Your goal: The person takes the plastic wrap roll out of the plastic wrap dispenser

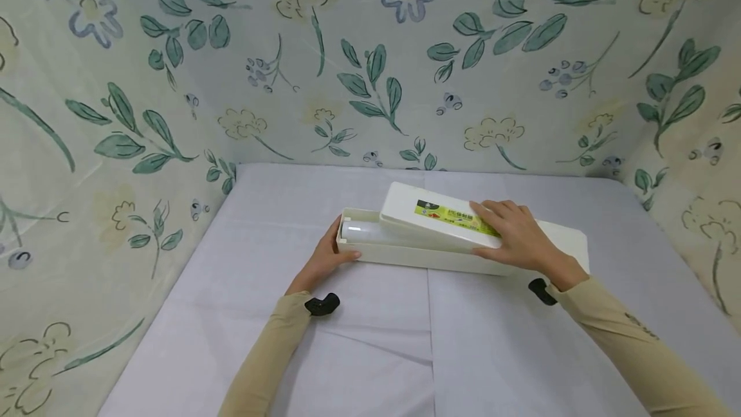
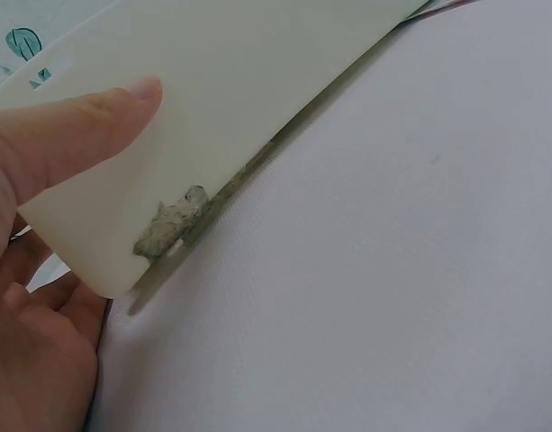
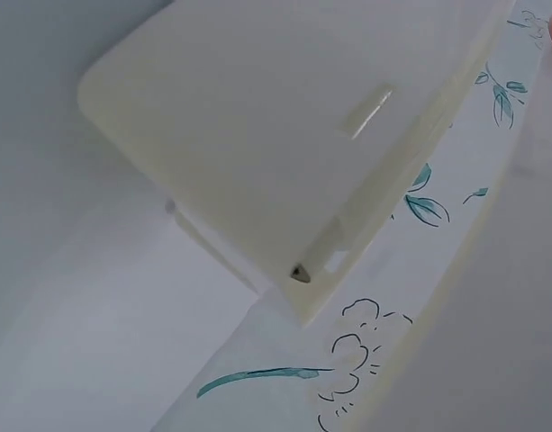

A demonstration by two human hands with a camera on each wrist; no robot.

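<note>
A long white plastic box (image 1: pixel 417 259) lies on the table, with a shiny whitish roll (image 1: pixel 370 232) showing in its left part. My left hand (image 1: pixel 320 264) grips the box's left end, thumb on the front wall and fingers round behind. In the left wrist view a grey, crumbly-looking patch (image 2: pixel 172 223) marks the wall's lower edge. My right hand (image 1: pixel 518 237) holds the white lid (image 1: pixel 402 201) from above, thumb at its near edge and fingers over its yellow-green label (image 1: pixel 454 216). The lid sits askew, shifted right, leaving the box's left part uncovered. Rounded pale plastic (image 3: pixel 248 108) fills the right wrist view.
A white cloth (image 1: pixel 370 333) with a seam and creases covers the table. Floral fabric (image 1: pixel 370 82) stands behind and along both sides. Dark wrist cameras (image 1: pixel 323 304) sit at both sleeve cuffs.
</note>
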